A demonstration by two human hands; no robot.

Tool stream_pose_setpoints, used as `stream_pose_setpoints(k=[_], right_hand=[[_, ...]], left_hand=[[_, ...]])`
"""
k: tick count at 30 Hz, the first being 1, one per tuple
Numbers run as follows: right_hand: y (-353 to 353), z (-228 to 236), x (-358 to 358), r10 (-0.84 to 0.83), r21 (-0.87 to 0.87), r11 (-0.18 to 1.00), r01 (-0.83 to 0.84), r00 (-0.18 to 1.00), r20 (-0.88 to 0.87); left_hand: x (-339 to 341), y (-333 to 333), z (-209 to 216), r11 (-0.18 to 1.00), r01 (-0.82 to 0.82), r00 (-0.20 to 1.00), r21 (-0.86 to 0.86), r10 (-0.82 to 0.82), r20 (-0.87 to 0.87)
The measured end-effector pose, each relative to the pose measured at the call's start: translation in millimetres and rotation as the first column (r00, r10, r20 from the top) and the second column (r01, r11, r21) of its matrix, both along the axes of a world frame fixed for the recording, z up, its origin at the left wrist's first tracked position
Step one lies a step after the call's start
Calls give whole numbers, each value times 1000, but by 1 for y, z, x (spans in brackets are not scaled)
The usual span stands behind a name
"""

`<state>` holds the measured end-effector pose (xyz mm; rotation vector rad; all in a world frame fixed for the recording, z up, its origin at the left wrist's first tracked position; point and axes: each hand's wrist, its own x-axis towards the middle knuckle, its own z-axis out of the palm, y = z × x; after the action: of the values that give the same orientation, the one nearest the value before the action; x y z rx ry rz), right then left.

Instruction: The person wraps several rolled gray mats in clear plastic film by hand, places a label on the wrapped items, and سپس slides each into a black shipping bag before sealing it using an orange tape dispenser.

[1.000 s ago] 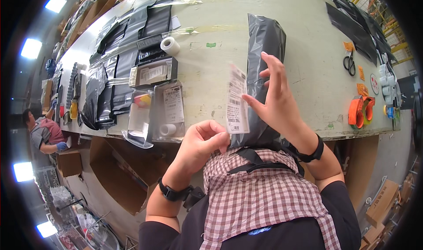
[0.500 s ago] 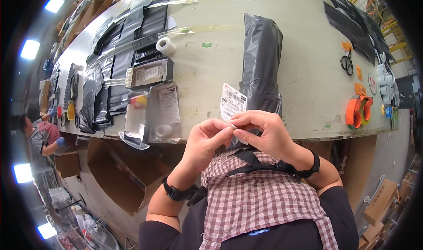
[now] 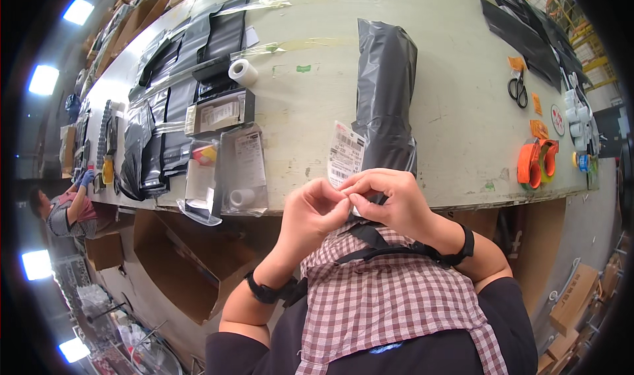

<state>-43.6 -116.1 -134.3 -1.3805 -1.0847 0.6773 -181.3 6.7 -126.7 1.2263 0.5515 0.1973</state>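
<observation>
In front of my body, my left hand (image 3: 309,213) and my right hand (image 3: 395,202) meet, thumbs and index fingers pinched together at the lower end of a white printed label (image 3: 345,154) with barcodes. The label stands up beyond my fingertips, and its lower part is hidden behind them. Just behind it, a long black plastic mailer bag (image 3: 386,78), wrapped around something bulky, lies lengthwise on the worktable (image 3: 456,131). Its near end passes behind my right hand.
To the left are flat black bags (image 3: 224,35), a roll of clear tape (image 3: 243,72) and an open black box (image 3: 221,113). Scissors (image 3: 518,92) and orange tape rolls (image 3: 529,165) lie right. A cardboard box (image 3: 175,263) stands below the table edge. Another person (image 3: 69,213) works far left.
My fingertips have shifted slightly against each other at the label, and the label has tilted a little. The view has moved slightly. The person at far left has brought their gloved hands together.
</observation>
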Motion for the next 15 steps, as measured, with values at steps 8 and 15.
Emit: stream_pose_setpoints(k=[8, 15], right_hand=[[-4, -11, 6, -41, -3, 999, 41, 996, 83], [-6, -10, 14, -42, 87, 996, 14, 943, 329]], left_hand=[[10, -3, 0, 997, -26, 999, -70, 24, -24], [13, -7, 0, 980, 21, 996, 196, -3, -91]])
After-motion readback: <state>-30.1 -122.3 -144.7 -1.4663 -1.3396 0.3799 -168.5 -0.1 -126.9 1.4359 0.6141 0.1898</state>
